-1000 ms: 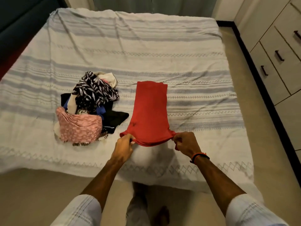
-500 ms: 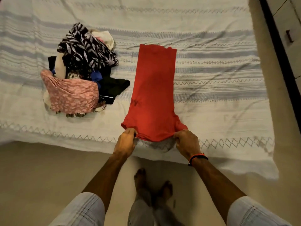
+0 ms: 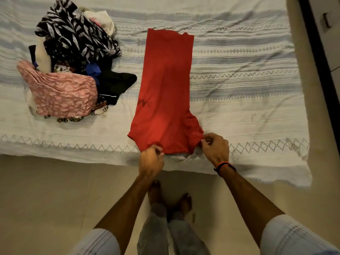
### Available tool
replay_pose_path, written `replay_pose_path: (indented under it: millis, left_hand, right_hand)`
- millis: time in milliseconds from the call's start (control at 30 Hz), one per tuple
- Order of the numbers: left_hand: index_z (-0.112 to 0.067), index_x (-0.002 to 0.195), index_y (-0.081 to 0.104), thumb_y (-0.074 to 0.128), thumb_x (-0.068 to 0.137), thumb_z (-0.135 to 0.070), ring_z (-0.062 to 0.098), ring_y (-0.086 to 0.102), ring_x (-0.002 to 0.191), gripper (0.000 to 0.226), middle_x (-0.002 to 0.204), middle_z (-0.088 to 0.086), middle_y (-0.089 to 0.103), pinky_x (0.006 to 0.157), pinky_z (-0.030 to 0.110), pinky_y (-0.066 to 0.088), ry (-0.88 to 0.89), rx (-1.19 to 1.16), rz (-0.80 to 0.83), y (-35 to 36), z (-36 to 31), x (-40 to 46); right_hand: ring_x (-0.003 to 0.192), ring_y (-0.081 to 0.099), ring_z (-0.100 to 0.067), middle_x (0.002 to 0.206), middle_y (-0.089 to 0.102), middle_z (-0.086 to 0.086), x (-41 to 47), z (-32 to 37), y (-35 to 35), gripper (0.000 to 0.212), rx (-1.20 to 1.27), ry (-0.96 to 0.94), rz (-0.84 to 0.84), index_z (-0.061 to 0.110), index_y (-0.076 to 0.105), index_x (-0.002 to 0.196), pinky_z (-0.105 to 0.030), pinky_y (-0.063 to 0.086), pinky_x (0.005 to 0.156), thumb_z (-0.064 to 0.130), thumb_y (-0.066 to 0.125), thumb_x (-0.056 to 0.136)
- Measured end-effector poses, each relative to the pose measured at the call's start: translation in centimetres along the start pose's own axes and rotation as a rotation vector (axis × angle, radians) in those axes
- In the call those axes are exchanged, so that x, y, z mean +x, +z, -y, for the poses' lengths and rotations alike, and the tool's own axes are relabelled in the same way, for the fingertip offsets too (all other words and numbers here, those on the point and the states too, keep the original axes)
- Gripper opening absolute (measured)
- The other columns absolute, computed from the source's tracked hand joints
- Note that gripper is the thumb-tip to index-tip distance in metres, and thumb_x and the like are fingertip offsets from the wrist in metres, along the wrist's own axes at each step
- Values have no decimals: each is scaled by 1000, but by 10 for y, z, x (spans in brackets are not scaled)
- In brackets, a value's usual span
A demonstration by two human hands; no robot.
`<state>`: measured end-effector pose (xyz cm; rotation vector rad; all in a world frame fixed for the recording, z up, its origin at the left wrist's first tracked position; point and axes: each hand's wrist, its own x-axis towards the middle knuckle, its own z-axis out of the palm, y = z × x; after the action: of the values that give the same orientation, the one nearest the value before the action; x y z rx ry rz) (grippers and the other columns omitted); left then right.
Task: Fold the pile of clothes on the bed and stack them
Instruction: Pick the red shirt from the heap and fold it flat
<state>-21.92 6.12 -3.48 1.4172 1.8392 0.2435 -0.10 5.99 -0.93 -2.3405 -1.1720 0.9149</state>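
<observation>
Because it has been laid lengthwise away from the bed's near edge, the long, narrow, already half-folded red cotton shirt [image 3: 165, 89] is presented with its near end within easy reach, apparently so that it can be doubled over crosswise. That near end is gripped at two places. The hem at the middle-left is pinched by the closed fingers of the left hand [image 3: 151, 161], while the bunched sleeve at the right corner is nipped between thumb and fingertips of the right hand [image 3: 215, 148], the other fingers being loosely curled. A clear strip of the white and grey-blue striped woven bedspread [image 3: 239, 85] is kept around the shirt. The unfolded pile of mixed patterned clothes [image 3: 70, 61] is left just beside it, on the left, untouched.
</observation>
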Motion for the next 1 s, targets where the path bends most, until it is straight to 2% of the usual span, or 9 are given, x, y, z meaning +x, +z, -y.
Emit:
replay_pose_path:
  millis: [167,300,400,500,600,667,767,867,1000]
  left_hand:
    - [-3,91,67,63,94,-16,16,65,63,15,84,11,70,62,28,56,-532,-758,303,50,-52,-1]
    - [-4,118,57,62,95,-27,25,61,107,33,114,14,63,94,35,48,-821,-1270,443,82,-82,-5]
    - [-5,125,57,67,90,-31,23,59,104,45,125,13,61,93,34,43,-931,-1520,278,103,-89,1]
    - [-6,130,55,69,87,-39,25,55,119,56,131,10,59,96,35,41,-965,-1621,160,110,-99,8]
    - [-8,135,50,68,86,-45,29,49,128,64,135,12,54,102,39,40,-999,-1684,81,111,-106,19]
    - [-8,136,49,65,90,-43,29,47,130,60,138,13,52,108,39,37,-1004,-1701,85,110,-111,23]
    - [-7,133,50,67,91,-21,29,47,131,47,138,14,53,108,40,37,-1001,-1708,78,109,-118,21]
    - [-11,116,58,66,86,-4,26,57,109,32,123,12,61,91,36,46,-991,-1694,67,110,-126,15]
    - [-10,116,59,69,83,2,21,59,84,37,102,9,63,63,30,49,-1044,-1702,83,114,-133,8]
  right_hand:
    - [105,65,-22,108,73,-5,51,0,3,34,36,29,42,12,66,120,-29,46,97,26,66,89]
    - [111,61,-22,117,68,-5,79,-1,15,47,91,56,197,11,61,126,-30,45,98,39,68,89]
    - [105,62,-18,111,68,0,96,-2,26,49,119,72,299,13,66,118,-33,49,97,49,70,85]
    - [90,71,-18,96,75,-1,106,2,31,39,255,129,435,14,75,99,-33,58,85,47,77,77]
    - [64,69,-12,81,73,-4,102,11,27,23,484,246,507,1,73,97,-18,52,50,16,78,79]
    - [68,68,-18,82,71,-9,104,7,25,24,604,297,490,-1,72,97,-24,54,55,7,76,74]
    - [86,71,-29,95,74,-15,109,-1,14,31,675,310,524,-2,72,103,-38,59,77,6,77,73]
    - [92,74,-23,101,76,-8,112,-11,-4,40,649,268,580,6,72,108,-36,60,83,16,85,72]
    - [91,73,-22,98,77,-4,122,-30,-18,52,512,261,532,6,73,105,-36,60,82,26,93,61]
